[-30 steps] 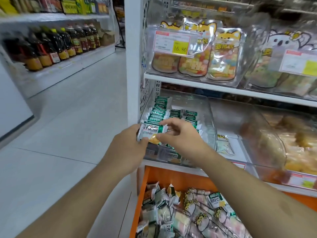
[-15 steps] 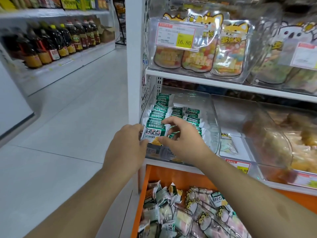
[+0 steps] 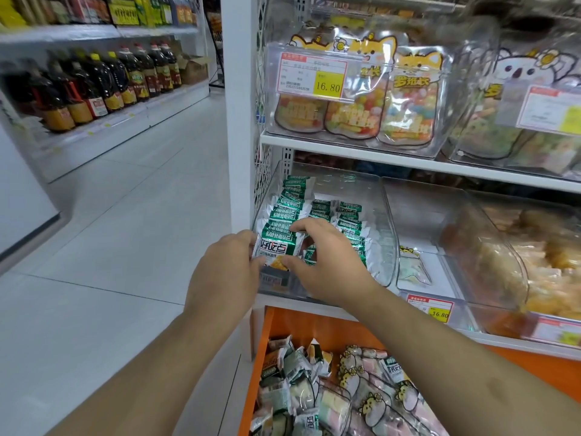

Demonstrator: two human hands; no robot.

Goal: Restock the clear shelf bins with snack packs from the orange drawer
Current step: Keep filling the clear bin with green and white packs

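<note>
A green-and-white snack pack [image 3: 278, 248] stands upright at the front of the left row in the clear shelf bin [image 3: 382, 221]. My left hand [image 3: 226, 272] pinches its left edge. My right hand [image 3: 327, 259] holds its right side, index finger over the top and thumb at the bottom corner. Behind it, rows of the same green packs [image 3: 317, 212] fill the bin. Below, the open orange drawer [image 3: 267, 341] holds a loose heap of snack packs [image 3: 314, 391].
A second clear bin [image 3: 440, 215] to the right holds one pastel pack. Further right a bin holds yellow snacks [image 3: 534, 259]. Candy bags [image 3: 355, 99] fill the upper shelf bins. White floor [image 3: 125, 247] and oil bottles [image 3: 103, 80] lie to the left.
Both hands lowered the pack from above the bin's front edge down into the front of the left row.
</note>
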